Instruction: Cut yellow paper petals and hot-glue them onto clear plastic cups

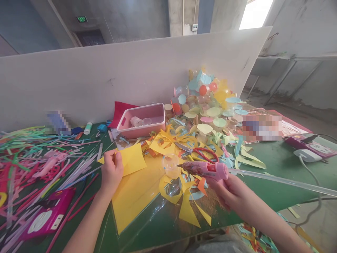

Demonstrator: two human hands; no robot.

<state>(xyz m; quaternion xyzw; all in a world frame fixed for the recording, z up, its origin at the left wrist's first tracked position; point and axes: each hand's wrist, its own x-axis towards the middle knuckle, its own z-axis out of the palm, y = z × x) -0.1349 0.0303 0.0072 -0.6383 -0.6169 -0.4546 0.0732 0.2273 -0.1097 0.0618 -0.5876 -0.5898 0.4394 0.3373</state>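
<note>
My left hand [112,171] pinches a small yellow sheet of paper [134,160] by its left side, above a larger yellow sheet [134,198] lying on the table. In my right hand [229,191] is a pink hot glue gun [204,169], its dark nozzle pointing left and a long clear glue stick [284,181] running out of its back. Close to the nozzle tip stands a clear plastic cup [170,165]; whether they touch I cannot tell. Behind the glue gun lie red-handled scissors [207,154] among yellow paper scraps [168,140].
A pink basket [142,130] holding clear cups stands at the back. To its right rises a pile of cups with coloured paper discs [213,111]. Coloured strips [52,161] and a magenta power strip [48,212] cover the left side. A white charger [306,155] trails its cable at right.
</note>
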